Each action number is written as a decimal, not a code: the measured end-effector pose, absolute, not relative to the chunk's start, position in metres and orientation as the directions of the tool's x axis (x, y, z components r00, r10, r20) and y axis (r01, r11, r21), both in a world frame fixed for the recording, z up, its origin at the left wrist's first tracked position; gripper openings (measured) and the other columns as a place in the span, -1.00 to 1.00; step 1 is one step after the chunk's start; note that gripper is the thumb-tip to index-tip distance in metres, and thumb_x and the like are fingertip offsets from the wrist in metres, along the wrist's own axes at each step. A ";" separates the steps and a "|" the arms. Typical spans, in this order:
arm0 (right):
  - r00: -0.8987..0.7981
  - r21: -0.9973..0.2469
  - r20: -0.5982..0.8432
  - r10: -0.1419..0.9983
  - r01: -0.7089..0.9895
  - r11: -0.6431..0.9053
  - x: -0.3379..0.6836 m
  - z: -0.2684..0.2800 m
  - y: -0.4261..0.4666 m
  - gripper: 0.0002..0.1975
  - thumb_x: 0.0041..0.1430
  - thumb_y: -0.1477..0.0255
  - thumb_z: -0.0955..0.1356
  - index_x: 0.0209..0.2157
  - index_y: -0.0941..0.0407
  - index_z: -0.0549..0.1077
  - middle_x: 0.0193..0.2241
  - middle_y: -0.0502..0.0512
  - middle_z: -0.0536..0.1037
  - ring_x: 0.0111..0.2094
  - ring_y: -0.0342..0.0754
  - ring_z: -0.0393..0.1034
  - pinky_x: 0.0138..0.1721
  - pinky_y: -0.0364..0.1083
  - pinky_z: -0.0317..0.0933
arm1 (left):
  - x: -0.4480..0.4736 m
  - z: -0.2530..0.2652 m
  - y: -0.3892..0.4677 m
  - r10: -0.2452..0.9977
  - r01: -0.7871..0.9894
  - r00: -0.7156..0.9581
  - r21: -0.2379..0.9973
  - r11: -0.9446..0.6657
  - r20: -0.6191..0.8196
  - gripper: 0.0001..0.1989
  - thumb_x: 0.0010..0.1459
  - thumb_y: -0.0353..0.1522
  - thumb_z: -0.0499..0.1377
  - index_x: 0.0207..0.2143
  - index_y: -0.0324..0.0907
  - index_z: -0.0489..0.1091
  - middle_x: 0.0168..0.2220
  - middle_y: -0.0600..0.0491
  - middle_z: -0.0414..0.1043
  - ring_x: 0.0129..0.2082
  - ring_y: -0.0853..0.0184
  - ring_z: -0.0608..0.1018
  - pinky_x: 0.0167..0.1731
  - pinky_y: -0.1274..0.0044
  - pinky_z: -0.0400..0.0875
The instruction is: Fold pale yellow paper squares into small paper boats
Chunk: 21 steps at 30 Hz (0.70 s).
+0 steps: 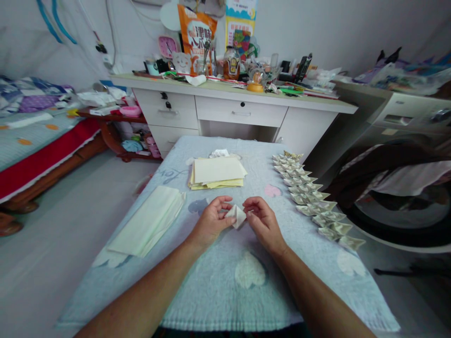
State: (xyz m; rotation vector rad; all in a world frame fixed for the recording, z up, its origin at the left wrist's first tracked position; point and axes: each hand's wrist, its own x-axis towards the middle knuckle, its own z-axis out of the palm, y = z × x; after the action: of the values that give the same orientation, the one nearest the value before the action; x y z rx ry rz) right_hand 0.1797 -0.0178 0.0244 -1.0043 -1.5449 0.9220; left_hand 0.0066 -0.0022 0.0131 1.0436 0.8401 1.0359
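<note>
A small folded piece of pale paper [236, 216] is held between my two hands above the cloth-covered table. My left hand [213, 218] pinches its left side, thumb in front and fingers behind. At its right edge, my right hand [262, 220] closes thumb and fingertips on the paper. Beyond them lies a stack of cream and yellow paper sheets [218, 170]. To the left rests a pile of long pale green sheets [148, 220]. On the right, folded paper pieces [310, 198] with pointed ends, boat-like in shape, stand in a long row.
A blue cloth [218, 291] with heart shapes covers the table. Crumpled white tissue [219, 153] sits behind the paper stack. Further back is a white desk [243, 112] crowded with jars and a snack bag [197, 40]. A washing machine [405, 117] stands right, a bed [42, 141] left.
</note>
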 end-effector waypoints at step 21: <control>-0.147 -0.990 0.138 0.979 -0.031 0.135 0.174 0.022 -0.012 -0.72 0.07 0.21 0.40 -0.44 0.13 0.34 -0.59 -0.10 0.29 -0.56 -0.21 0.16 -0.52 -0.21 0.09 | 0.011 0.014 -0.008 0.939 0.110 0.340 0.994 0.013 -0.050 -0.75 0.05 -0.22 0.22 -0.41 -0.27 0.43 -0.57 0.16 0.32 -0.57 0.46 0.35 -0.55 0.63 0.22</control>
State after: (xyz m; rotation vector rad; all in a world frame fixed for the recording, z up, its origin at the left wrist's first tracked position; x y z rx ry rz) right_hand 0.1737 -0.0121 0.0220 -1.0168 -1.3636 1.2227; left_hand 0.0109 -0.0076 0.0140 1.4073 1.0354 0.8727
